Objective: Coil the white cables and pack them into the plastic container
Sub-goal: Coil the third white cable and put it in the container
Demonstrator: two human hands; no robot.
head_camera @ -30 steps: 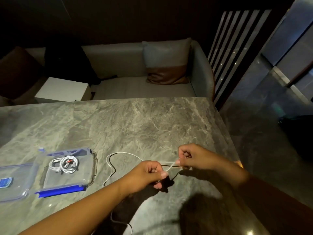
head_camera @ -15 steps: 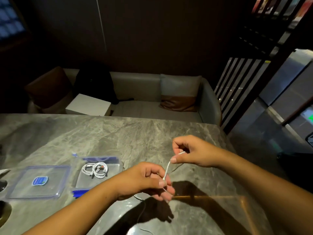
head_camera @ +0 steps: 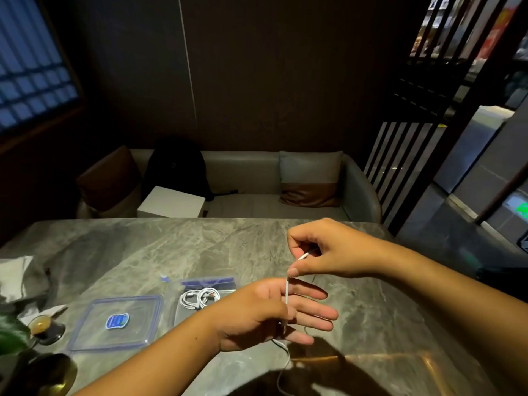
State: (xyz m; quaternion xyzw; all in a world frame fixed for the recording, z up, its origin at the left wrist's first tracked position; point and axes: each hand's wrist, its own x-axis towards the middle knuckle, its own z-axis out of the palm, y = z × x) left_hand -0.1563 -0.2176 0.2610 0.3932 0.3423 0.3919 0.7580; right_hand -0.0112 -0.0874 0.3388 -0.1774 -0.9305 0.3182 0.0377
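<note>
The right hand [head_camera: 331, 250] was closed in a pinch, thumb and forefinger nipping the plug end of a thin white cable [head_camera: 287, 291]; below it the left hand [head_camera: 265, 312] gripped the same cable against the thumb, its other fingers [head_camera: 314, 311] splayed straight out, apparently as a form to wind on; between the hands the cable ran short, straight and taut, and its slack dropped from the left palm toward the near edge of the marble table [head_camera: 200, 247]; no turns were wound yet, so this coil seemed barely begun. Further left, one coiled white bundle [head_camera: 200, 298] already lay in the clear plastic container [head_camera: 208, 282], its blue-rimmed lid [head_camera: 117, 321] flat beside it; winding, packing and closing remained.
</note>
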